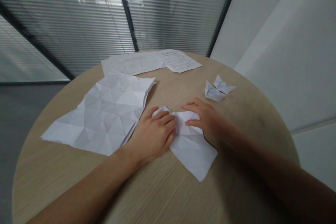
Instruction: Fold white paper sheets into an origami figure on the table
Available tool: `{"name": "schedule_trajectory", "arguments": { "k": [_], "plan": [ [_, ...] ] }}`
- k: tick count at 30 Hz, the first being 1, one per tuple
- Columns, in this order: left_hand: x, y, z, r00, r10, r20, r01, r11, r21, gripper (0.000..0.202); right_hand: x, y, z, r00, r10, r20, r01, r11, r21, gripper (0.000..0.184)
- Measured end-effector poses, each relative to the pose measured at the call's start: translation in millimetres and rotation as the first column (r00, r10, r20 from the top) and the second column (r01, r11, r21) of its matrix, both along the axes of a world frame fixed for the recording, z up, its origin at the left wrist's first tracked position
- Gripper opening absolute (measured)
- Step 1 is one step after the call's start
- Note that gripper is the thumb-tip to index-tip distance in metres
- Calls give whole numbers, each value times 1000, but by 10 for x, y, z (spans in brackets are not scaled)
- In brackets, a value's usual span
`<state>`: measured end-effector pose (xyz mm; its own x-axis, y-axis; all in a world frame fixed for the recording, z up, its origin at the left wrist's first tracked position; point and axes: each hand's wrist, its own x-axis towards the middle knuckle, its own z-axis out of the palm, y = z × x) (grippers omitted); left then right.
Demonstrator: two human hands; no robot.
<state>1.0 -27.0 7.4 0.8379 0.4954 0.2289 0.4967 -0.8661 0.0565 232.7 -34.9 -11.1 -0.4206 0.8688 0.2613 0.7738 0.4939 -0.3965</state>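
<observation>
A partly folded sheet of white paper (195, 155) lies on the table in front of me, with creases across it and a pointed lower end. My left hand (156, 131) rests palm down over its left side, pressing with slightly bent fingers that cover part of the upper left corner. At the upper right edge, my right hand (203, 115) touches the paper with thumb and fingers apart. The paper under both sets of fingers is partly hidden.
Large creased white sheets (105, 112) lie left of my hands. Printed pages (147, 62) stretch along the far side of the round wooden table (147, 196). Small folded paper pieces (217, 89) stand at the right. Beyond are a glass partition with blinds (78, 24) and a white wall (294, 52).
</observation>
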Motion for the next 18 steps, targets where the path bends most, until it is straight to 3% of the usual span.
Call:
{"name": "schedule_trajectory", "arguments": {
  "k": [3, 5, 10, 18],
  "plan": [
    [3, 43, -35, 995, 69, -68, -69, 998, 2, 26, -25, -110, 100, 990, -107, 94, 91, 983, 160, 37],
    [-9, 67, -50, 989, 116, -91, -113, 993, 32, 23, -45, -186, 158, 983, -132, 127, 105, 974, 200, 34],
    [-46, 100, -71, 981, 183, -68, -182, 983, 27, 19, -26, -208, 141, 990, -64, 129, 59, 997, 46, 29],
    [-81, 183, -125, 973, 227, -43, -227, 974, 3, 16, 81, -66, 31, 998, -4, 63, 7, 998, -59, 23]
  ]
}}
